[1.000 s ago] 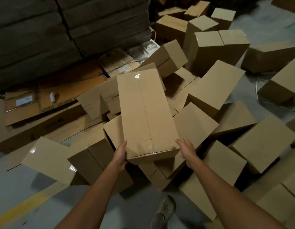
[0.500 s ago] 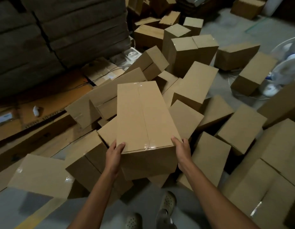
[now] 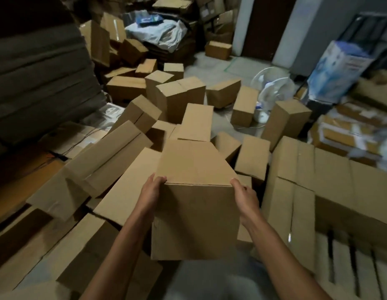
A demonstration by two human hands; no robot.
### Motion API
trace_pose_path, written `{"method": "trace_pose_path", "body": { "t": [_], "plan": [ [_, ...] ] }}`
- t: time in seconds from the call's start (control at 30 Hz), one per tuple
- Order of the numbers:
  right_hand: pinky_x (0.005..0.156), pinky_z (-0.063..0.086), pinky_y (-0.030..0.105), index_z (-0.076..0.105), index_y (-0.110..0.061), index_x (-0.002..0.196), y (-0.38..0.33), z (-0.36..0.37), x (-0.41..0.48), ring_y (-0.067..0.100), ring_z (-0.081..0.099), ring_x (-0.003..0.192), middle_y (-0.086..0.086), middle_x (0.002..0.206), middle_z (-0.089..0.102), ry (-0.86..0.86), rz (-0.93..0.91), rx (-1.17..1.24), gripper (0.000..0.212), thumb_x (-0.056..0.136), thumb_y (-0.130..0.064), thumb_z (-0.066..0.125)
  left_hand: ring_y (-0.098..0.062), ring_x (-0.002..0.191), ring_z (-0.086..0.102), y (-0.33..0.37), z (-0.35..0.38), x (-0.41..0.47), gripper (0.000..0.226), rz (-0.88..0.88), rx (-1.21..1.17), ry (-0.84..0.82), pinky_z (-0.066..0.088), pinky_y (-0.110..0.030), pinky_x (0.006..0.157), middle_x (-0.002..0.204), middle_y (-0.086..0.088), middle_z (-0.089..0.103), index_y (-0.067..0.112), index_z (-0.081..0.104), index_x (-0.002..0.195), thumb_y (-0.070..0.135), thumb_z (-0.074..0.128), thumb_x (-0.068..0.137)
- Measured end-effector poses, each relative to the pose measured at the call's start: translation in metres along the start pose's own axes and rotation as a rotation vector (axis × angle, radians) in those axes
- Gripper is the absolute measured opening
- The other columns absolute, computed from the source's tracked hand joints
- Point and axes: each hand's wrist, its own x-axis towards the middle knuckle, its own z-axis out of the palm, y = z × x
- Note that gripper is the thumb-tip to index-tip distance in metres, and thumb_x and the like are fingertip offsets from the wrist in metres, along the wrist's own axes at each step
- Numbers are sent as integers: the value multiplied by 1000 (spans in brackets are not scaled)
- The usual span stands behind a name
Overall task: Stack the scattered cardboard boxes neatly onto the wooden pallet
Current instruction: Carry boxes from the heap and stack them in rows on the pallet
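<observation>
Brown oblong cardboard box (image 3: pixel 194 204) is held off the floor in front of the person, its long axis pointing away, above a jumble of scattered brown cardboard boxes (image 3: pixel 132 161). The left hand (image 3: pixel 152 191) grips its near left edge and the right hand (image 3: pixel 245 198) grips the near right edge. Both are partly closed round the carton and carry nothing else. At the right lies what looks like the pale slatted wooden pallet (image 3: pixel 348 263), with a row of like cartons (image 3: pixel 331 187) packed on it. The carry would go best with the whole body turning right and the load kept level. It should then come down flush against the packed row, edges in line, and the fingers let go only once the base is borne. Both hands hold one end, so the far end may dip. A palm slid beneath would steady it.
</observation>
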Motion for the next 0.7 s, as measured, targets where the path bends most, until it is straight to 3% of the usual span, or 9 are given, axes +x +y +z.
{"method": "trace_pose_path", "body": {
  "t": [0.1, 0.2, 0.3, 0.4, 0.5, 0.63, 0.7],
  "plan": [
    [90, 56, 46, 65, -17, 92, 1, -39, -14, 26, 65, 92, 4, 97, 69, 102, -20, 71, 36, 91, -53, 61, -11, 99, 50, 10, 30, -14, 26, 28, 16, -73, 37, -30, 75, 116, 1, 57, 22, 56, 126, 29, 47, 103],
    [91, 55, 47, 61, -17, 84, 3, -83, -26, 27, 64, 91, 4, 94, 68, 201, -56, 103, 35, 92, -51, 61, -17, 110, 51, 18, 63, -35, 33, 43, 24, -174, 39, -38, 88, 124, 0, 57, 20, 55, 130, 35, 49, 102],
    [89, 55, 48, 58, -21, 79, 10, -134, -38, 26, 63, 88, 4, 92, 68, 282, -74, 157, 33, 93, -51, 61, -19, 113, 52, 21, 103, -62, 37, 56, 20, -276, 41, -39, 89, 123, 1, 57, 19, 51, 134, 37, 51, 101],
    [92, 55, 49, 61, -23, 89, 23, -188, -56, 24, 63, 91, 2, 96, 68, 337, -74, 211, 31, 90, -54, 62, -21, 117, 53, 21, 143, -92, 43, 80, 16, -352, 43, -39, 89, 127, -2, 58, 18, 50, 137, 37, 53, 99],
    [94, 55, 50, 67, -19, 107, 46, -249, -76, 26, 65, 97, 3, 104, 70, 379, -64, 258, 49, 82, -61, 63, -21, 116, 54, 12, 191, -132, 42, 98, 22, -403, 44, -41, 91, 128, -2, 59, 20, 51, 137, 37, 54, 99],
    [87, 51, 40, 64, -9, 115, 88, -337, -103, 25, 62, 100, 7, 108, 67, 447, -56, 305, 48, 92, -52, 63, -18, 119, 55, -9, 252, -191, 42, 104, 17, -492, 43, -41, 100, 129, 3, 61, 27, 56, 136, 36, 60, 95],
    [85, 48, 36, 64, -7, 122, 107, -377, -114, 27, 62, 104, 9, 114, 67, 494, -72, 315, 51, 93, -50, 64, -18, 120, 57, -21, 283, -220, 35, 119, 11, -554, 44, -37, 97, 128, 3, 64, 28, 60, 131, 33, 60, 95]
  ]
}}
